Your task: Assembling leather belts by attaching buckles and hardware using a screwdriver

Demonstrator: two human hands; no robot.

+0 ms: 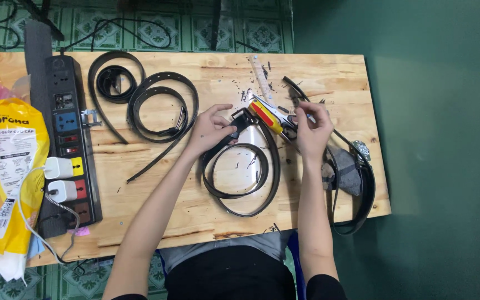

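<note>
The left hand pinches the end of a coiled black leather belt just left of the frame's centre, thumb and fingers pressed together on the strap near its dark buckle end; the right hand is curled, fingers closed around the head of a punch plier with red and yellow handles, though exactly how tightly the fingertips press I cannot tell; the plier lies tilted, its handles running toward the upper left and almost touching the buckle end held by the other hand. The belt is narrow, glossy black, wound into two loose loops that lie flat on the pale wooden tabletop in the middle of the frame, below both hands; small dark punched scraps are scattered above it.

In the upper left of the table lie two more coiled black belts, overlapping each other; at the right edge another black belt with a silver buckle curves around a folded grey cloth, just beside the right wrist. Along the left side runs a black power strip with two white chargers plugged in; a yellow and white plastic bag sits at the far left.
</note>
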